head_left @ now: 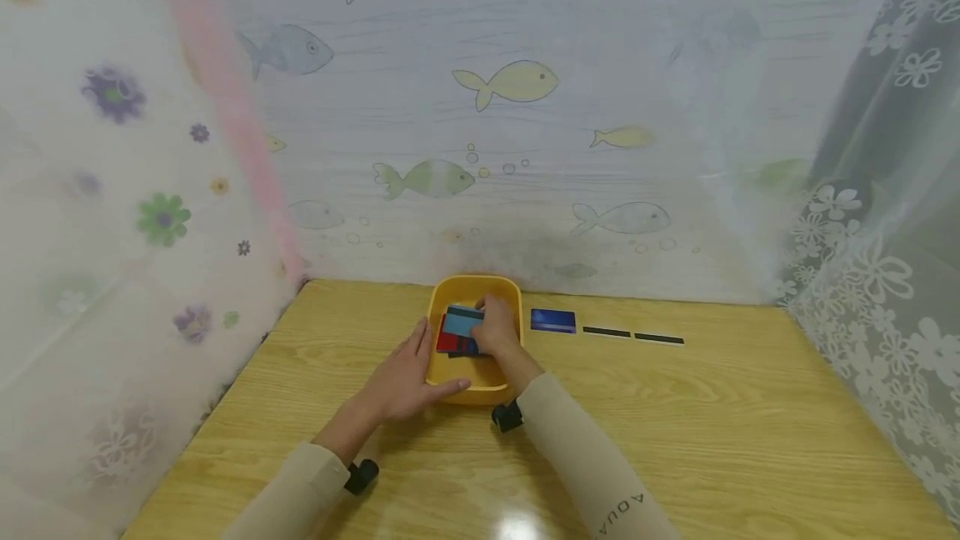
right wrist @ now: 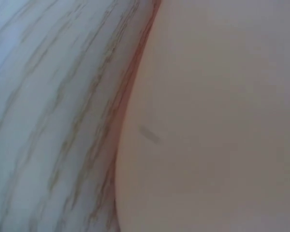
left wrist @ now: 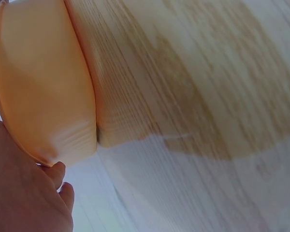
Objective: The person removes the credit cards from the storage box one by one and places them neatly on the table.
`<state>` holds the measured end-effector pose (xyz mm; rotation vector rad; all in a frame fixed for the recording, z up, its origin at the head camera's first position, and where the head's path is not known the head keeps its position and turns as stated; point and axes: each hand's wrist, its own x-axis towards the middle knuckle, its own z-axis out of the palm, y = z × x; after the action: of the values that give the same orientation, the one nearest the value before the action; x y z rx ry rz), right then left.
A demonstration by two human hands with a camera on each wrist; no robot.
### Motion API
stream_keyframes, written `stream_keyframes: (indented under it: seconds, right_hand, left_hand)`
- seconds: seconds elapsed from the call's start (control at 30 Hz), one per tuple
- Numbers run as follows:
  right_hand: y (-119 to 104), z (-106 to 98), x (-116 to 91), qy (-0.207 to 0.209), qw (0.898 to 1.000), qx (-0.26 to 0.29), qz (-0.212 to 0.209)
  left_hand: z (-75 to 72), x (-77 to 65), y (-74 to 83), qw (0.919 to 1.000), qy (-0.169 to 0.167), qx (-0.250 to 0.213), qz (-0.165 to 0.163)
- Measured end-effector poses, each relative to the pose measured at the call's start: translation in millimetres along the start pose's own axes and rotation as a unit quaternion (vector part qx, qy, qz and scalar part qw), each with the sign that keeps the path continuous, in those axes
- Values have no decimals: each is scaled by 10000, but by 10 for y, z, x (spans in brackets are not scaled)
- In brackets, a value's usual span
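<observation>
In the head view, a yellow plastic bin (head_left: pixel 472 395) stands near the table's back edge. Several cards lie in it, among them a red card (head_left: pixel 447 342) beneath a light blue card (head_left: pixel 460 322) with a dark stripe. My right hand (head_left: pixel 498 327) reaches inside and pinches the light blue card by its right side. Along the bin's left and front sides rests my left hand (head_left: pixel 405 377), fingers straight and thumb stretched over the front rim. The left wrist view shows that hand (left wrist: pixel 26 186) against the bin's wall (left wrist: pixel 46 82). A blurred pale surface fills much of the right wrist view.
Right of the bin, a dark blue card (head_left: pixel 553 321) lies on the wooden table (head_left: pixel 712 423). Beside it, two white cards with black stripes (head_left: pixel 607 332) continue the row. A fish-print curtain (head_left: pixel 517 132) hangs behind the table, with flowered curtains at both sides.
</observation>
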<state>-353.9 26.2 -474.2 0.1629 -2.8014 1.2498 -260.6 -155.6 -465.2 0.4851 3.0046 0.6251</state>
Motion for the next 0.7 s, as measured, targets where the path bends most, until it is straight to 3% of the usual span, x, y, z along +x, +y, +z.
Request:
stream_keyframes:
  seconds: [0.17, 0.7]
  right_hand:
    - [-7, -20, -6, -104, 9980, 622, 30]
    - [-56, -42, -21, 215, 9841, 1743, 251]
  left_hand:
    - [-10, -1, 4, 10000, -31, -9, -3]
    - [12, 14, -21, 10000, -14, 13, 27]
